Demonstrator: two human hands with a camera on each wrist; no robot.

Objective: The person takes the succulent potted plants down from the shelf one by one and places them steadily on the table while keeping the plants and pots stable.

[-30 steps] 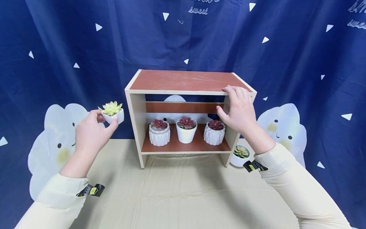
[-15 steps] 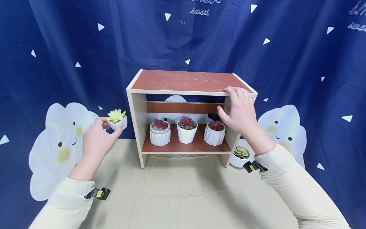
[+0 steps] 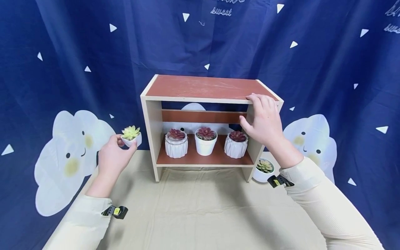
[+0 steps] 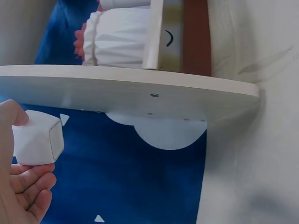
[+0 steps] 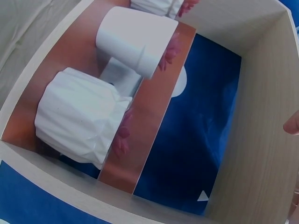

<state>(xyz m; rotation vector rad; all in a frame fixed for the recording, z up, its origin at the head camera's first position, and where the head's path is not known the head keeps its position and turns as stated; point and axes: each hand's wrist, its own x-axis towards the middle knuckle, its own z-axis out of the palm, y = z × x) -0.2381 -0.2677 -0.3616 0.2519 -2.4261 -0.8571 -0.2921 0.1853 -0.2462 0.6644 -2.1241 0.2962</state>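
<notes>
Beside the shelf's left side, my left hand (image 3: 114, 154) pinches a small white pot with a yellow-green succulent (image 3: 131, 133). The pot is off the table and roughly upright. In the left wrist view the white pot (image 4: 37, 137) sits between thumb and fingers, its plant hidden. My right hand (image 3: 264, 119) rests on the front right edge of the shelf unit (image 3: 203, 86), fingers on top and thumb hanging below the edge. Inside stand three white pots with dark red succulents: a ribbed left pot (image 3: 176, 146), a smooth middle pot (image 3: 205, 146) and a ribbed right pot (image 3: 235, 146).
On the cream tablecloth (image 3: 187, 208), a round white pot with a green succulent (image 3: 263, 172) stands by the shelf's right side, partly behind my right wrist. A blue curtain (image 3: 156, 38) with clouds and white triangles hangs behind.
My left hand has moved right and down with the succulent pot, closer to the shelf's left side. The right hand stays on the shelf's top edge.
</notes>
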